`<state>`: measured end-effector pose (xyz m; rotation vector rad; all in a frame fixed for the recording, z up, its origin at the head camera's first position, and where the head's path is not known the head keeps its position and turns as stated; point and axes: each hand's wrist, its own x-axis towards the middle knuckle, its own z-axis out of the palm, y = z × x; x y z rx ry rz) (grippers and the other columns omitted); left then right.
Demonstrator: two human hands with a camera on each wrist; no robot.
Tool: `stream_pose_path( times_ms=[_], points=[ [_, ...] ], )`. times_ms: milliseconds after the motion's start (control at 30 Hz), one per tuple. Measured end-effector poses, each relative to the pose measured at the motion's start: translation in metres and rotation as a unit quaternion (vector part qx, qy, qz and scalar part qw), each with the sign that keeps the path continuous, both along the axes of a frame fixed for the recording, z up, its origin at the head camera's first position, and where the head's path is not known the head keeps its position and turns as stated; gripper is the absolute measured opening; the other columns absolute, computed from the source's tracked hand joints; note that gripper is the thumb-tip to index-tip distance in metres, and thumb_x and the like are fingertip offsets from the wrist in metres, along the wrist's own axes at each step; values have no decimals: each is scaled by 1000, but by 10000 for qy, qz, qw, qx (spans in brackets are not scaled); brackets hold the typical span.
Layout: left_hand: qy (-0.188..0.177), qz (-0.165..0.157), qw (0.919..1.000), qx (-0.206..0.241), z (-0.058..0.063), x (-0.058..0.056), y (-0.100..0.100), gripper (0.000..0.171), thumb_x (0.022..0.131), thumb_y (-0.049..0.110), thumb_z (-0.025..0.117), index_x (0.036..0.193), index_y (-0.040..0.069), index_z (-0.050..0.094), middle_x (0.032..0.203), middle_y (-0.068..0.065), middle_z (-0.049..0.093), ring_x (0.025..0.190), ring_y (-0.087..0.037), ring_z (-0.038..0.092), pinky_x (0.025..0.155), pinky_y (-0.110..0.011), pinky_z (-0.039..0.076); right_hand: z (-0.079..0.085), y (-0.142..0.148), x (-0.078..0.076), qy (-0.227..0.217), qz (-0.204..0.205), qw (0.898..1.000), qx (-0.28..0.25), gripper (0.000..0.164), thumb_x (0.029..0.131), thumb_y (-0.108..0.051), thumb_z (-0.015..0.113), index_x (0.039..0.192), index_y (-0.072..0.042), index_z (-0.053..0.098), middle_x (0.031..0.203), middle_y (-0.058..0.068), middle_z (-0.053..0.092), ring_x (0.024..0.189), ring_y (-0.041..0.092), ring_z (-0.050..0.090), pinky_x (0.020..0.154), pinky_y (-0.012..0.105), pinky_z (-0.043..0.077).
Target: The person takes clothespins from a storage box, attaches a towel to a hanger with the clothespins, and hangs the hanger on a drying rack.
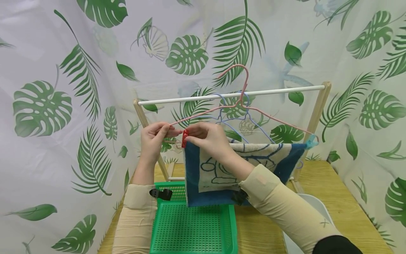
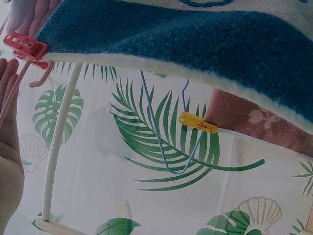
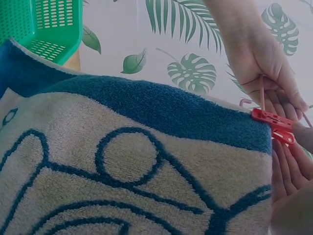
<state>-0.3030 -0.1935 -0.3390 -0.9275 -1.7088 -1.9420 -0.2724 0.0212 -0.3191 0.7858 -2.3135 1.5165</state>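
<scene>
My left hand (image 1: 151,141) pinches the left arm of a pink clothes hanger (image 1: 274,119), whose hook points up above the rack's bar. My right hand (image 1: 213,140) pinches a red clothespin (image 1: 184,138) at the upper left corner of a blue and cream towel (image 1: 192,173). The right wrist view shows the red clothespin (image 3: 274,122) against the towel's corner, beside the hanger's end. At the opposite upper corner, a light blue clothespin (image 1: 311,141) clips the towel to the hanger. The towel hangs down over part of a green basket (image 1: 234,225).
Behind the towel stands a wooden rack with a white bar (image 1: 279,91), where blue hangers (image 1: 223,120) hang. A yellow clothespin (image 2: 198,122) clips a brownish-pink cloth (image 2: 254,115) behind. A white container (image 1: 312,203) sits on the wooden table (image 1: 345,208) at right.
</scene>
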Motion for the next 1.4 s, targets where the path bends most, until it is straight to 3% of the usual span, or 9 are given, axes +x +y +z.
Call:
stream_pose_path(
  times_ms=[333,567,700,900,1000,1200,1400],
  points=[
    [-7,-33,9999,138,0,1,-1,16,103,23,68,96,14,80,89,6,82,84,-6,81,83,-25,67,5,9,4,-265,309,9986,-324,31,95,-6,80,124,2,74,119,20,78,106,32,78,90,37,67],
    [-150,19,9998,146,-2,2,-1,14,101,27,70,94,22,80,89,8,82,84,-5,81,81,-24,67,10,20,10,-577,378,9959,-586,31,97,-4,78,126,3,73,123,20,77,109,33,77,91,30,65],
    [-194,58,9996,186,-3,2,-1,13,101,27,70,93,22,80,88,8,82,83,-5,81,81,-23,67,17,31,14,-644,365,9948,-706,28,98,-4,77,125,2,73,123,20,77,105,22,78,88,22,63],
    [-153,156,9996,185,-4,2,-4,14,101,28,71,93,22,80,88,8,82,82,-5,81,82,-23,66,32,58,22,-410,195,9953,-856,27,98,-4,77,124,2,73,125,20,75,100,2,74,89,18,62],
    [-188,185,9995,196,-4,1,-5,14,102,26,70,93,21,80,88,7,83,82,-5,81,82,-23,67,40,75,26,-259,70,9954,-923,26,98,-3,76,123,4,73,123,15,77,101,1,75,90,19,63],
    [-215,131,9994,236,-5,2,-7,16,103,22,69,93,18,80,88,7,83,83,-6,81,83,-24,67,51,110,33,158,-261,9950,-951,20,100,-1,72,119,6,73,108,-14,78,98,1,75,89,16,62],
    [-213,176,9994,194,-5,2,-7,18,104,19,67,93,22,80,87,8,83,83,-5,81,84,-24,66,51,143,32,507,-614,9896,-1196,19,100,0,72,119,4,75,106,-16,79,98,1,76,87,12,60]
  ],
)
